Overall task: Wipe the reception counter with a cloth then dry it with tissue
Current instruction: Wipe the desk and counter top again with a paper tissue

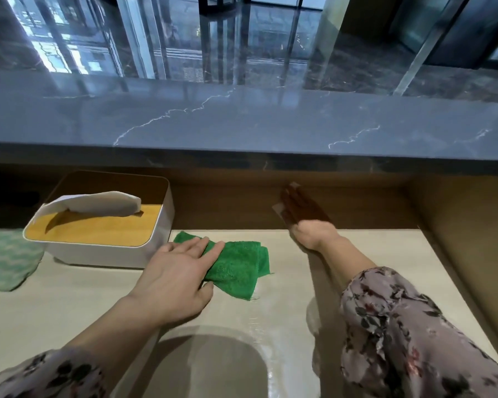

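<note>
Green cloth (239, 265) lies folded on the counter (69, 308). Its left half is under the left hand (173, 280), the rest sticks out past the fingertips to the right. The fingers (210, 248) are straight and pressing flat, with the thumb along the cloth's near edge. It's a press, not a grasp.

Risks, my read:
- With only a flat press, the loose folds could slip or open up mid-stroke and cut the contact area.
- The tissue box (107, 255) sits just left of the fingers, and the cloth's far corner is at its wall (can't tell if it touches). A leftward stroke could shove the box or dampen it.
- The tissue (98, 203) hangs out of the lid slot. If it gets wet it's no use for drying.
- The counter under the box won't get wiped unless the box is moved.
- A wet streak (260, 334) runs nearer than the thumb, toward the body, and the right sleeve (400, 326) hangs close to it, so it could drag through.

Right hand (311, 234) is well right of the cloth, fingers stretched straight into the shadow at the back panel (227, 208). I can't read whether anything is under them.

Materials:
- Cloth: nappy terry with frayed edges.
- Counter: pale, matte, faint grain.
- Box: white with rounded corners and a bamboo-look lid.
- Marble ledge (242, 119) above: dark, polished, white-veined.
- A pale patterned cloth (6, 259) lies left of the box.
</note>
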{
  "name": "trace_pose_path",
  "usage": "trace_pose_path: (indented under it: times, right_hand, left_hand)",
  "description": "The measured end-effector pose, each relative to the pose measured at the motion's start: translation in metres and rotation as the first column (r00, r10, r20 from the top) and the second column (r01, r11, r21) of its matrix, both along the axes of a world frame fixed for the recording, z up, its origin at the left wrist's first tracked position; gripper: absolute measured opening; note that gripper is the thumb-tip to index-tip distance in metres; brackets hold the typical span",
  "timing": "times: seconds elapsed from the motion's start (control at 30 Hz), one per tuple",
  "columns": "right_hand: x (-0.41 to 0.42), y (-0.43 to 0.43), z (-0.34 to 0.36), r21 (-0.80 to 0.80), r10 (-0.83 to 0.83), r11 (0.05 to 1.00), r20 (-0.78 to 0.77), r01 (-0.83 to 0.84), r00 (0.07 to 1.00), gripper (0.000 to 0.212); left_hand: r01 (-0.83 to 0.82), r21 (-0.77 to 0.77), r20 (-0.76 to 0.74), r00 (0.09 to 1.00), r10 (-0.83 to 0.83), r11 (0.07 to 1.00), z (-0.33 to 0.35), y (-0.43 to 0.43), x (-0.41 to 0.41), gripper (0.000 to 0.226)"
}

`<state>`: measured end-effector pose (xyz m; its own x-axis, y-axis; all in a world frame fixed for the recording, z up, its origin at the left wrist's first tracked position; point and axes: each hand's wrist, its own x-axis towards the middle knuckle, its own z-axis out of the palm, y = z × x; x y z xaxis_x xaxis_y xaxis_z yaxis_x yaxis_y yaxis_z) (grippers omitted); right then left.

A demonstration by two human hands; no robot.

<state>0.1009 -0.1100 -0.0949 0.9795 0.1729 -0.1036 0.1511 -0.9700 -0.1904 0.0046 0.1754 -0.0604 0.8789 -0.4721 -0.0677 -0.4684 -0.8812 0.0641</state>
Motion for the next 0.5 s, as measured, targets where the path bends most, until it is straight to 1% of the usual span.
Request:
trace_pose_path:
  times: [0.07, 0.1, 0.17, 0.2, 0.23, 0.27, 0.3, 0.37, 0.43, 0.5]
  right_hand:
    - [-0.003, -0.042, 0.0, 0.023, -0.188, 0.982, -0.024, 0.188, 0.982, 0.057]
    - [-0.008, -0.064, 0.002, 0.001, -0.29, 0.957, -0.046, 0.29, 0.956, 0.058]
    - [-0.02, -0.104, 0.006, -0.138, -0.472, 0.877, -0.071, 0.46, 0.879, 0.059]
    - [-0.025, -0.116, 0.008, -0.215, -0.538, 0.832, -0.085, 0.511, 0.839, 0.058]
    - [-0.028, -0.121, 0.011, -0.255, -0.58, 0.801, -0.106, 0.542, 0.807, 0.057]
    - [-0.029, -0.116, 0.014, -0.252, -0.602, 0.789, -0.131, 0.561, 0.788, 0.054]
    - [-0.029, -0.106, 0.017, -0.227, -0.599, 0.795, -0.153, 0.562, 0.786, 0.049]
    - [-0.025, -0.079, 0.024, -0.213, -0.567, 0.821, -0.181, 0.53, 0.804, 0.035]
    - [-0.021, -0.041, 0.023, -0.176, -0.485, 0.872, -0.184, 0.457, 0.855, 0.041]
    - [-0.016, -0.006, 0.016, -0.085, -0.39, 0.92, -0.086, 0.383, 0.917, 0.052]
  left_hand:
    - [0.004, 0.022, 0.009, 1.0, -0.005, 1.0, -0.004, -0.003, 0.001, 0.072]
    - [0.006, 0.03, 0.021, 1.0, -0.007, 1.0, -0.005, -0.004, 0.002, 0.07]
    - [-0.009, 0.056, 0.02, 1.0, 0.008, 0.998, -0.006, -0.004, 0.005, 0.064]
    - [-0.013, 0.074, 0.009, 1.0, 0.013, 0.997, -0.006, -0.004, 0.006, 0.063]
    - [-0.014, 0.083, 0.007, 1.0, 0.013, 0.996, -0.008, -0.005, 0.007, 0.061]
    - [-0.015, 0.085, 0.008, 1.0, 0.015, 0.996, -0.008, -0.004, 0.008, 0.06]
    - [-0.011, 0.082, 0.017, 1.0, 0.01, 0.997, -0.009, -0.003, 0.008, 0.058]
    - [0.006, 0.084, 0.044, 0.999, -0.009, 0.996, -0.009, 0.001, 0.005, 0.057]
    - [0.031, 0.071, 0.062, 0.997, -0.035, 0.997, -0.009, 0.009, -0.002, 0.059]
    - [0.064, 0.067, 0.092, 0.993, -0.07, 0.996, -0.011, 0.011, -0.006, 0.06]
